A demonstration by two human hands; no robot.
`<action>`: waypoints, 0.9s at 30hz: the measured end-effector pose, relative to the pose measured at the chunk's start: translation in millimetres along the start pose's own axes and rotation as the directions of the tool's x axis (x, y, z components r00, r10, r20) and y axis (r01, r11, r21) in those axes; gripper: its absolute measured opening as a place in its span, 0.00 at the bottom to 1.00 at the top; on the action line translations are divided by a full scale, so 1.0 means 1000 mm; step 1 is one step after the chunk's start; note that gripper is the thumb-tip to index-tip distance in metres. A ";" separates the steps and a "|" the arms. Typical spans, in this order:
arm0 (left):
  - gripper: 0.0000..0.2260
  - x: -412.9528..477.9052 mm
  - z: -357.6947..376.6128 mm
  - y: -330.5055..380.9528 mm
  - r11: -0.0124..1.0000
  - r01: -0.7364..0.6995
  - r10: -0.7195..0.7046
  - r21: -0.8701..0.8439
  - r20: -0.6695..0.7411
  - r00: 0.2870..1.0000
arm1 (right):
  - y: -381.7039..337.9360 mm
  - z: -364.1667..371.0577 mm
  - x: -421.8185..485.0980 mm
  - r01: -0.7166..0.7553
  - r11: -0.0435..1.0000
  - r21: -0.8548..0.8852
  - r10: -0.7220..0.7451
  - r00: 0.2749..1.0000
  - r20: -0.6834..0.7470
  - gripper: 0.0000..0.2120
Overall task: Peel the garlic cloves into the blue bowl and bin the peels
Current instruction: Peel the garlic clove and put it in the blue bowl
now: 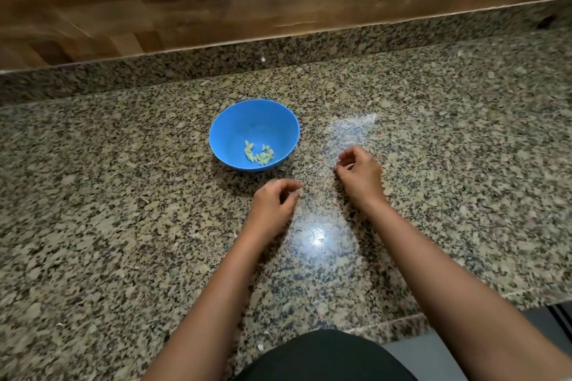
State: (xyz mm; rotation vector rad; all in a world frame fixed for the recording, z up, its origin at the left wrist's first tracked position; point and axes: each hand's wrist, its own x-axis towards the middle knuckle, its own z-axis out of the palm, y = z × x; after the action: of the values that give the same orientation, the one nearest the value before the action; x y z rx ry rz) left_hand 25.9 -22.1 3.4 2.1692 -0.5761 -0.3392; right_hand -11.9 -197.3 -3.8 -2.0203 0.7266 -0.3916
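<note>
A speckled granite countertop point(123, 226) ran beneath a wood-block backsplash point(216, 3), with a bright glare patch point(315, 237) on the stone between the person's forearms. The blue bowl point(247, 114) stood upright on the counter at about 12 o'clock from the middle of the view. A small cluster of pale peeled garlic cloves point(259, 155) lay in its bottom, toward the near side.

The left hand point(272, 204) hovered over the counter just short of the bowl, which sat at roughly 11 o'clock from it, near but not touching. Its fingers point(295, 185) were loosely curled with the thumb apart from them, and nothing showed between them, though the hand was blurred.

The right hand point(360, 178) was over the counter at about 4 o'clock from the bowl, clear of its rim, so the bowl lay at roughly 10 o'clock from that hand. Its fingers point(340, 161) curled down toward the thumb with their tips close together near the stone. Whether they pinched a scrap or held nothing could not be told at this blur and size.

The two hands were apart, with bare granite between them. A pale fleck of peel point(260, 347) lay at the near edge of the counter, at about 6 o'clock from the left hand, beside the person's dark garment point(325, 356).
</note>
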 end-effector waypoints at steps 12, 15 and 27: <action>0.13 -0.024 -0.009 -0.006 0.999 0.005 -0.011 -0.033 -0.171 0.985 | -0.001 0.011 -0.080 0.229 0.955 -0.187 -0.182 0.954 0.240 0.31; 0.13 -0.033 -0.012 -0.011 0.997 0.025 -0.041 -0.072 -0.234 0.971 | -0.006 0.021 -0.106 0.365 0.806 -0.466 -0.123 0.874 0.471 0.51; 0.14 -0.055 -0.029 -0.032 0.972 0.134 -0.194 -0.194 -0.336 0.922 | -0.014 0.065 -0.031 0.583 0.589 -0.560 -0.259 0.792 0.553 0.38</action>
State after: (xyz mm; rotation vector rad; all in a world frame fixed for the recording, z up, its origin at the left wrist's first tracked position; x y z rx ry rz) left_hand -0.2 42.2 -2.0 2.0528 -0.1564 -0.0762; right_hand 3.5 -128.5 -25.2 -2.9204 0.0566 0.1088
